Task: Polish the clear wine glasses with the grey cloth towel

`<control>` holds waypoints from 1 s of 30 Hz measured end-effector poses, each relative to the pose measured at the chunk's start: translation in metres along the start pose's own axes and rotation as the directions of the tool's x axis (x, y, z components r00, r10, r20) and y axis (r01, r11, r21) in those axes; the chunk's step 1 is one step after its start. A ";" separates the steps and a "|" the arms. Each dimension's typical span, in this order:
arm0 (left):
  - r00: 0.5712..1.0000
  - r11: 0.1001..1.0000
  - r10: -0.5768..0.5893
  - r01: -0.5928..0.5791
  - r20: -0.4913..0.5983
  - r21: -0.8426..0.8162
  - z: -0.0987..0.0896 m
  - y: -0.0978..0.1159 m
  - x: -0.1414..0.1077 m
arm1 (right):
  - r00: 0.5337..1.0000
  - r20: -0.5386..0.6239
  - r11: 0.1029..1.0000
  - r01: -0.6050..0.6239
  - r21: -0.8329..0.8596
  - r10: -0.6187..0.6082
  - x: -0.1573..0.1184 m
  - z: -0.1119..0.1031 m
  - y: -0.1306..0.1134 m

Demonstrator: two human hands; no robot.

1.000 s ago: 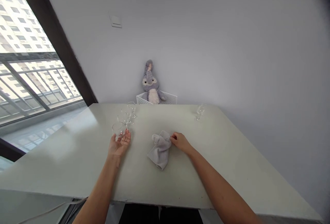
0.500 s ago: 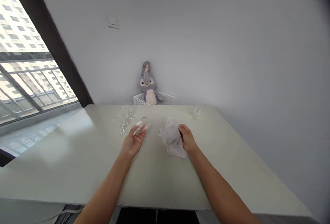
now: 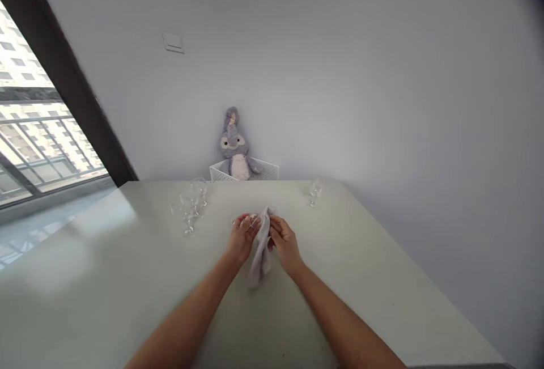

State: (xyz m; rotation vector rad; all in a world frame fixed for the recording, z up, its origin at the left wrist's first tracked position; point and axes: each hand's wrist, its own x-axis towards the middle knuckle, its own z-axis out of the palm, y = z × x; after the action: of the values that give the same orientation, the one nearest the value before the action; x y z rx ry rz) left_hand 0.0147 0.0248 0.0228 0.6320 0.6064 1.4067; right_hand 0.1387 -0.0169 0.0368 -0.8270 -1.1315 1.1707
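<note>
Your left hand point(image 3: 243, 237) curls around a clear drinking glass point(image 3: 249, 221), which is hard to make out against your fingers. Your right hand point(image 3: 284, 241) pinches a soft grey cloth point(image 3: 262, 253) against it, and the cloth hangs down between your wrists. On the pale off-white table point(image 3: 85, 244), a cluster of clear stemmed glasses point(image 3: 191, 204) stands left of your hands, and a single clear stemmed glass point(image 3: 315, 192) stands well right. A grey plush toy point(image 3: 233, 148) sits in a white perforated basket point(image 3: 264, 172) beyond the far edge.

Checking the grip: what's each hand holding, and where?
Left hand cups a clear glass by its body; right hand pinches a grey cloth near its top.
</note>
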 end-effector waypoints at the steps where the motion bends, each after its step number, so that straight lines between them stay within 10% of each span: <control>1: 1.000 1.000 0.003 -0.003 -0.001 0.008 -0.002 -0.002 -0.001 | 1.000 -0.003 1.000 -0.022 0.009 0.022 0.000 0.001 0.004; 9: 0.977 0.927 0.169 -0.202 0.130 0.315 -0.005 -0.013 -0.015 | 0.964 0.190 0.976 -0.203 0.081 0.185 0.003 -0.010 0.012; 19: 0.816 0.703 0.140 -0.481 0.561 0.524 -0.009 0.013 -0.016 | 0.924 0.288 0.920 -0.320 0.226 0.251 0.007 -0.023 0.014; 23: 0.912 0.795 0.013 -0.258 0.409 0.549 -0.010 0.019 -0.012 | 0.954 0.288 0.982 -0.035 -0.184 0.088 0.006 -0.025 0.014; 26: 0.978 0.808 -0.078 -0.050 0.191 0.587 -0.014 0.018 -0.007 | 0.944 0.318 0.862 0.232 -0.450 -0.088 0.005 -0.024 0.015; 30: 0.980 0.734 -0.012 -0.125 0.197 0.667 -0.016 0.015 -0.005 | 0.970 0.240 0.933 0.050 -0.356 0.039 0.006 -0.024 0.018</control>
State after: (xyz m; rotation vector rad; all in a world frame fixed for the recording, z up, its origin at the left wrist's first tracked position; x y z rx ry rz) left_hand -0.0072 0.0214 0.0227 1.3684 0.9658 1.1350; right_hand 0.1567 -0.0051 0.0149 -0.9737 -1.5835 1.0953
